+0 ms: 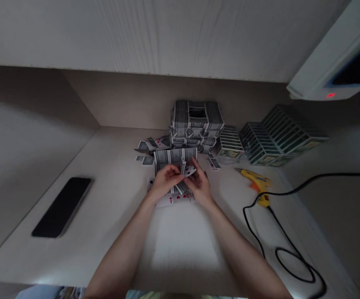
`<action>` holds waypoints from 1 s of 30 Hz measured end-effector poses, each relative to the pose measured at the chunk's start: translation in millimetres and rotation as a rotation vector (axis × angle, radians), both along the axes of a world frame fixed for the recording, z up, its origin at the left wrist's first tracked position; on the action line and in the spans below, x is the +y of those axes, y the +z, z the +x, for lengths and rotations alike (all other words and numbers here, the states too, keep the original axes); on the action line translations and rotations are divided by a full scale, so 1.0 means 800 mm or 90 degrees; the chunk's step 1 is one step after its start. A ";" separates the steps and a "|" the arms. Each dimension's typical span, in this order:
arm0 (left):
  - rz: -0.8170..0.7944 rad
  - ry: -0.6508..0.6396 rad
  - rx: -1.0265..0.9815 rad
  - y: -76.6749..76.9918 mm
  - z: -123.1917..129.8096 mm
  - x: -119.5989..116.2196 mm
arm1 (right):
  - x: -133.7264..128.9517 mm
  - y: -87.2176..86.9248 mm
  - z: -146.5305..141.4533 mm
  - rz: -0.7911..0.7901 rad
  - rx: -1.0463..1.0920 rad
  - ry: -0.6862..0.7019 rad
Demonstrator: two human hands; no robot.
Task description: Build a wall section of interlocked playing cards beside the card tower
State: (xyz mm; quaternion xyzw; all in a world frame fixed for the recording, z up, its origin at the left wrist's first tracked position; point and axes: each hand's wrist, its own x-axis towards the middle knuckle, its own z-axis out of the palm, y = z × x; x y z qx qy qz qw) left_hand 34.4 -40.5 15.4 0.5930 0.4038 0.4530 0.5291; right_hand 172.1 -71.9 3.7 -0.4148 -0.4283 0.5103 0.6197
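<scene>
Playing cards pinched upright, left hand and right hand half-closed on them, white desk reaching the near edge

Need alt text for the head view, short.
The left hand and right hand grip fanned playing cards on a white desk, in front of a tall stack of cards. Rows of boxed card decks and a yellow glue gun lie to the right, a black smartphone to the left.
</scene>
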 end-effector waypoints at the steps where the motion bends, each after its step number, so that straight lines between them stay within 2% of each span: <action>1: 0.018 0.012 0.006 -0.004 0.002 0.000 | 0.000 0.000 0.002 -0.001 0.017 0.002; 6: 0.154 0.041 0.118 -0.021 0.006 -0.002 | 0.005 -0.008 0.009 -0.031 0.112 -0.013; 10: 0.216 0.048 0.204 -0.023 0.003 0.000 | 0.009 -0.018 0.006 -0.081 0.073 -0.074; 17: 0.249 0.059 0.208 -0.023 0.003 0.003 | 0.011 -0.014 0.005 -0.095 0.138 -0.087; 22: 0.273 0.046 0.240 -0.022 0.002 0.002 | 0.016 -0.010 0.003 -0.132 0.091 -0.134; 30: 0.304 0.054 0.307 -0.016 0.003 0.002 | 0.014 -0.005 0.001 -0.136 0.093 -0.107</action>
